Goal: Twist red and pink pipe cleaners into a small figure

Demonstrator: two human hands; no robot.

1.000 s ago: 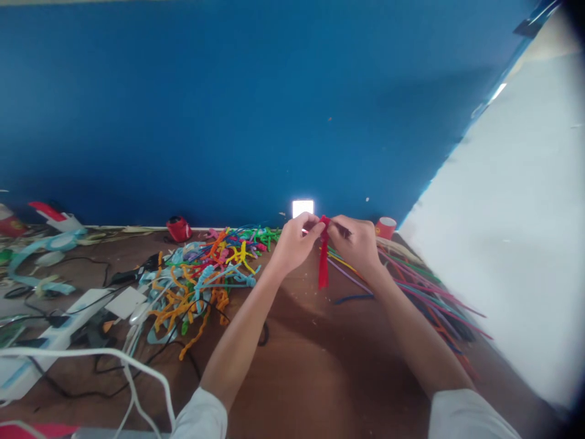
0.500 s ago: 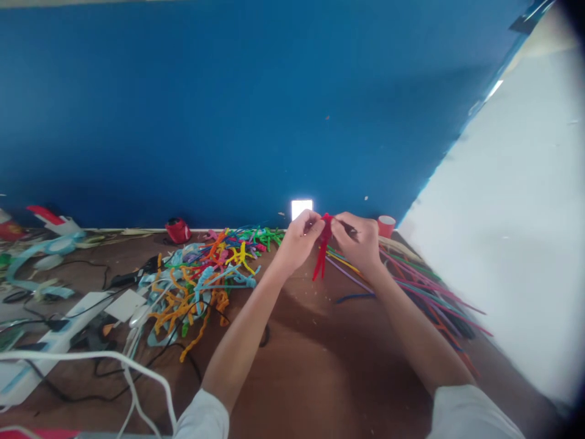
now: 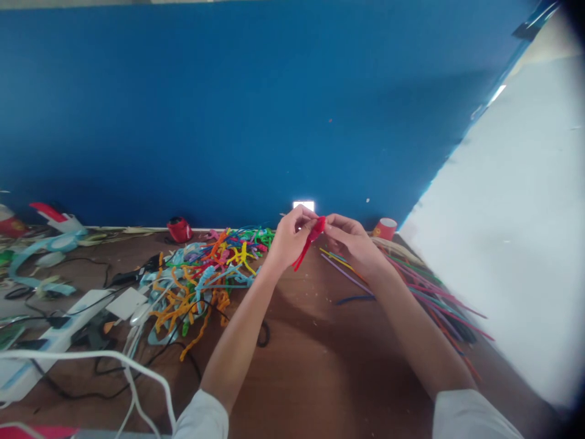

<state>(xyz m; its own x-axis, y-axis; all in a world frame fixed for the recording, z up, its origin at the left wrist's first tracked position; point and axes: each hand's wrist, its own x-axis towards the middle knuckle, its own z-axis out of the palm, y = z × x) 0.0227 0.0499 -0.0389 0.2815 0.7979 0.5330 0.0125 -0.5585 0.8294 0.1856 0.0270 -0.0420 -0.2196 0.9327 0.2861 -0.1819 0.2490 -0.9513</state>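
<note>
My left hand (image 3: 289, 236) and my right hand (image 3: 351, 239) meet above the brown table (image 3: 311, 366), both pinching a folded red pipe cleaner (image 3: 308, 241). Its free end slants down to the left below my left fingers. A heap of twisted pipe cleaners (image 3: 201, 274) in orange, light blue, yellow and green lies to the left of my left hand. Straight pipe cleaners (image 3: 425, 292) of several colours lie fanned out to the right of my right forearm.
A white power strip (image 3: 50, 332) with dark cables and a white cord (image 3: 128, 366) fills the near left. A red cup (image 3: 385, 228) and a small red object (image 3: 179, 229) stand against the blue wall. A white wall (image 3: 516, 231) bounds the right.
The hanging red pipe cleaner has swung from straight down to slanting left and looks shorter. My right hand has opened a little and turned palm up; both hands stay at the same spot.
</note>
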